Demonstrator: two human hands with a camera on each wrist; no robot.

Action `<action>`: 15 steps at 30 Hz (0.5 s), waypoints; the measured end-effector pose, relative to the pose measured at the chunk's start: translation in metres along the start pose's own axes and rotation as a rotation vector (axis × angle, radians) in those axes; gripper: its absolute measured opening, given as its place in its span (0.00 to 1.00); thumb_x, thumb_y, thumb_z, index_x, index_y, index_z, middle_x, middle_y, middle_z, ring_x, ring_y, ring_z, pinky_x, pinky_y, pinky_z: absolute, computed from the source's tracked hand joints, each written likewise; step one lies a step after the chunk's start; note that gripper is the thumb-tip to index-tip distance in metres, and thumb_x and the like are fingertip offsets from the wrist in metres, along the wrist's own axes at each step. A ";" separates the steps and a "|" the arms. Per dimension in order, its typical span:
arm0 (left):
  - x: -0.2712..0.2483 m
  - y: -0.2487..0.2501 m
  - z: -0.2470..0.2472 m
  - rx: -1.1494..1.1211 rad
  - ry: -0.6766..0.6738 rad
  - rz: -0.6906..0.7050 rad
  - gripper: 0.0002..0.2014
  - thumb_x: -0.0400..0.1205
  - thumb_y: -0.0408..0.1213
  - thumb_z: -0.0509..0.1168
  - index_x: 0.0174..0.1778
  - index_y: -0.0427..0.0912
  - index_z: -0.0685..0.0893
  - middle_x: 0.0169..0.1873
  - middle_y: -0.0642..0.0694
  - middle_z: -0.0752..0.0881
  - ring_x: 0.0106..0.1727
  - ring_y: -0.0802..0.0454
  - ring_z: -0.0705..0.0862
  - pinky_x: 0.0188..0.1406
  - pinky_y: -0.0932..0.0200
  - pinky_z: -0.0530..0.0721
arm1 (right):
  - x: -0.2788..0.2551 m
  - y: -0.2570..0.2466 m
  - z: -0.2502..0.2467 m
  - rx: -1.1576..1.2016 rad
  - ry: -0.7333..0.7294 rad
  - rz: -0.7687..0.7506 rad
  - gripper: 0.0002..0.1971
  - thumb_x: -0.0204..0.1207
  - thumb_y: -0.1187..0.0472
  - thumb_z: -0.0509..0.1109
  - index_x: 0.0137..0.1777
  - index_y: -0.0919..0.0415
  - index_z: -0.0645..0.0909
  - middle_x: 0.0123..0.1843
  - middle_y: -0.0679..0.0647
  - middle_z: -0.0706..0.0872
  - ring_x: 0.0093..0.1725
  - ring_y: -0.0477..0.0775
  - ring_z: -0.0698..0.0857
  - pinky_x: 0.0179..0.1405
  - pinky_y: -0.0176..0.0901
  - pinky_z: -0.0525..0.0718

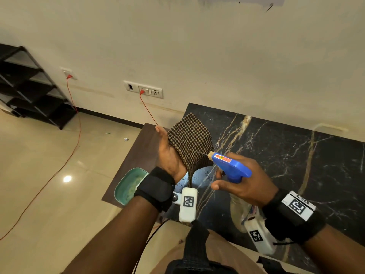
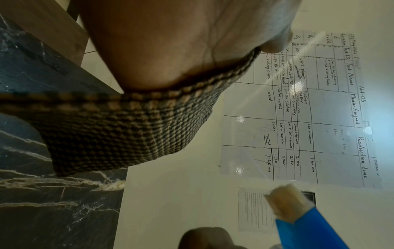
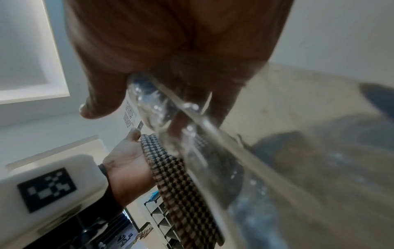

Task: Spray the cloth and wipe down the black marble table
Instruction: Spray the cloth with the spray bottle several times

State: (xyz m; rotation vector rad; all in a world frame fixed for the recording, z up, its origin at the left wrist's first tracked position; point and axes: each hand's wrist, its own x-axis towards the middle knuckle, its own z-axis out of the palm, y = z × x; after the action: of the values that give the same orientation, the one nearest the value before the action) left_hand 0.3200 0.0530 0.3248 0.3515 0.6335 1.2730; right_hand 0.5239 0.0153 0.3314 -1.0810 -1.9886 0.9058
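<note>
We hold the cloth up and aim the spray bottle at it, above the black marble table.

Our left hand (image 1: pixel 170 155) lies flat behind the checked cloth (image 1: pixel 192 142), thumb straight, propping it upright over the table (image 1: pixel 286 155). Our right hand (image 1: pixel 244 187) wraps round the neck of the spray bottle (image 1: pixel 232 167), its nozzle just beside the cloth. A green tray (image 1: pixel 126 184) sits at the table's left end.

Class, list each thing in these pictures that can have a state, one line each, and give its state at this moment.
Brown houndstooth woven cloth: draped over the left hand, held up above the table.
Left hand: fingers straight, carrying the cloth.
Blue-headed clear plastic spray bottle: tilted, nozzle pointing at the cloth.
Right hand: grip curled round the bottle.
Black marble table: small specks near its left edge.
Teal oval dish: on the table's brown part.
</note>
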 end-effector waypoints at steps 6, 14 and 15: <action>0.000 0.005 0.001 0.004 0.002 0.001 0.42 0.74 0.72 0.46 0.65 0.43 0.84 0.60 0.37 0.89 0.59 0.39 0.89 0.54 0.40 0.89 | -0.002 -0.003 0.005 0.010 0.012 -0.009 0.29 0.67 0.32 0.77 0.47 0.61 0.87 0.41 0.48 0.87 0.41 0.51 0.87 0.42 0.48 0.87; -0.001 -0.004 0.000 -0.001 -0.022 -0.009 0.49 0.73 0.75 0.47 0.80 0.40 0.71 0.74 0.32 0.78 0.74 0.32 0.78 0.73 0.28 0.73 | -0.007 0.011 -0.013 -0.030 0.182 0.033 0.29 0.65 0.27 0.75 0.41 0.56 0.86 0.37 0.47 0.87 0.38 0.50 0.87 0.39 0.42 0.85; -0.001 -0.007 0.001 -0.005 -0.023 -0.009 0.50 0.73 0.75 0.48 0.81 0.40 0.70 0.75 0.32 0.77 0.75 0.31 0.76 0.75 0.27 0.70 | -0.008 0.013 -0.017 -0.043 0.196 0.041 0.31 0.64 0.26 0.74 0.42 0.57 0.87 0.38 0.48 0.88 0.39 0.50 0.87 0.40 0.41 0.85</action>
State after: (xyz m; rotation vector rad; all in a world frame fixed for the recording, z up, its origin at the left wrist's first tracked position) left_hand 0.3261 0.0501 0.3220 0.3583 0.6116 1.2600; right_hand 0.5459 0.0181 0.3273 -1.1909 -1.8379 0.7507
